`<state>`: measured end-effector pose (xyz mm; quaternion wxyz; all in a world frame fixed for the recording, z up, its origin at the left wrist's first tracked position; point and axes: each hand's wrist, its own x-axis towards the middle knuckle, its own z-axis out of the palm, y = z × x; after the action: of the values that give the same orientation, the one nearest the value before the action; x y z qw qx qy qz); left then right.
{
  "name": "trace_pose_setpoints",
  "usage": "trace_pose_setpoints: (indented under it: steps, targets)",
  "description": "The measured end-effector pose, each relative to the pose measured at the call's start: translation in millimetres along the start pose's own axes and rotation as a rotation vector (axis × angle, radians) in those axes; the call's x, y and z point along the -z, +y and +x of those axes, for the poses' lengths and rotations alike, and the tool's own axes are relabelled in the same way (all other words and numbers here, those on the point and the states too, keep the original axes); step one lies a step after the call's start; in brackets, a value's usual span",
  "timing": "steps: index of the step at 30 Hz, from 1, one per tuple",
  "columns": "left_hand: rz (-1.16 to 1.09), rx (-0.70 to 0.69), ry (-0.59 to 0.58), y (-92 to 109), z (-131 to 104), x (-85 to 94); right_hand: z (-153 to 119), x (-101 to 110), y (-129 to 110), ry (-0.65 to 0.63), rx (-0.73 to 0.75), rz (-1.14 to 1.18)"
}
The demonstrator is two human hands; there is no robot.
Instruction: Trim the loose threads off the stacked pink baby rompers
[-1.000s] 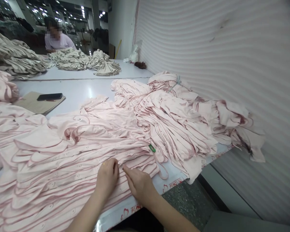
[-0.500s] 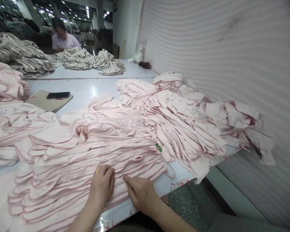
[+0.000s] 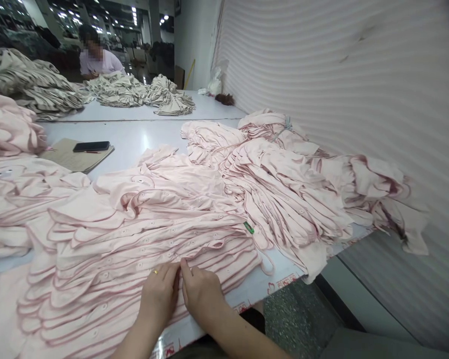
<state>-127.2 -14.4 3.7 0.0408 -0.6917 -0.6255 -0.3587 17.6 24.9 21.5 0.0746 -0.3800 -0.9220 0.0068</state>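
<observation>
A stack of pale pink buttoned garments with darker pink piped edges lies overlapped in front of me. My left hand rests on it, fingers bent and closed on a garment's front edge. Right beside it, my right hand pinches the same edge, thumb and forefinger together. The fingertips of both hands nearly touch, and whatever small detail lies between them is hidden. A green clip-like piece sits at the stack's right end, beside a thin pink loop of cord.
More pink garments are heaped to the right, one bundle tied with a blue-grey strip. A phone lies on a notebook at the left. Grey-green garments and a person are across the table.
My right hand has moved left and slightly up, closing the gap to my left hand. Its fingertips now meet the garment edge beside the left fingers. The garments lie much as before.
</observation>
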Motion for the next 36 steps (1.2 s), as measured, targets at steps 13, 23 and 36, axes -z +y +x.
trace_pose_setpoints:
  steps: [13, 23, 36]
  targets:
    - [0.122, 0.159, -0.051, -19.3, 11.2, 21.4, -10.4, 25.5, 16.6, 0.016, 0.088, 0.302]
    - [0.257, 0.066, -0.100, -36.5, -15.4, 46.6, -6.4, 23.6, -15.3, -0.070, 0.151, 0.410]
    - [0.107, 0.017, -0.034, -47.8, -21.5, 51.1, 16.7, -6.1, -65.9, 0.022, 0.052, 0.021]
